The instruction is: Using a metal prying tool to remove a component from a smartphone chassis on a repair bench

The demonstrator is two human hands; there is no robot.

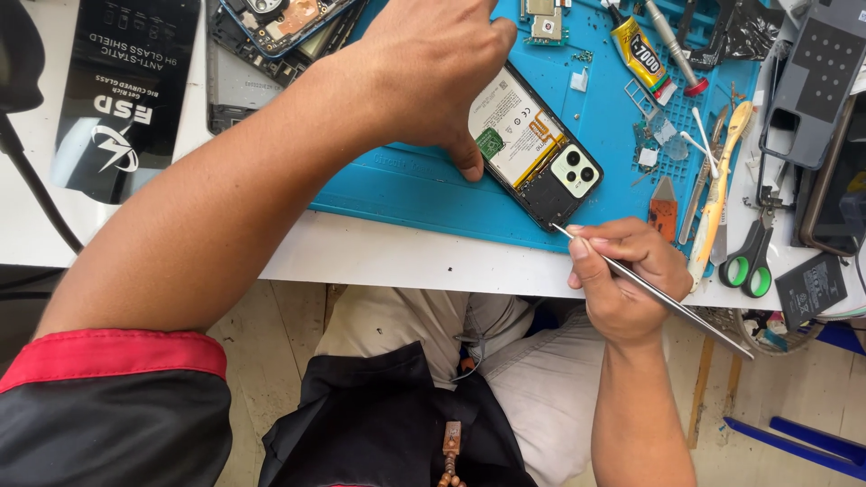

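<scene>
View from above of a person seated at a white workbench (379, 257), both bare hands at an opened smartphone (534, 144). The phone lies back-side up and tilted on a blue repair mat (424, 185), its rear cover off, showing a pale battery, a small green board and a light camera block with dark lenses near its lower end.

The left hand (433, 68) reaches across from the left and presses down on the phone's upper half, fingers curled over it, the thumb tip resting at the phone's left edge; it pins the phone rather than wrapping around it.

The right hand (627, 275) sits just below the mat's front edge, fingers pinched closed around thin metal tweezers (654, 293), held like a pen. The tweezers' tip points up and left and meets the phone's bottom corner, beside the camera block. The phone therefore lies just above and left of the right hand, and under the left.

To the right on the mat lie a yellow glue tube (639, 52), a screwdriver (672, 45), an orange pry tool (664, 207) and green-handled scissors (750, 257). A black screen-protector box (126, 90) rests at the left.
</scene>
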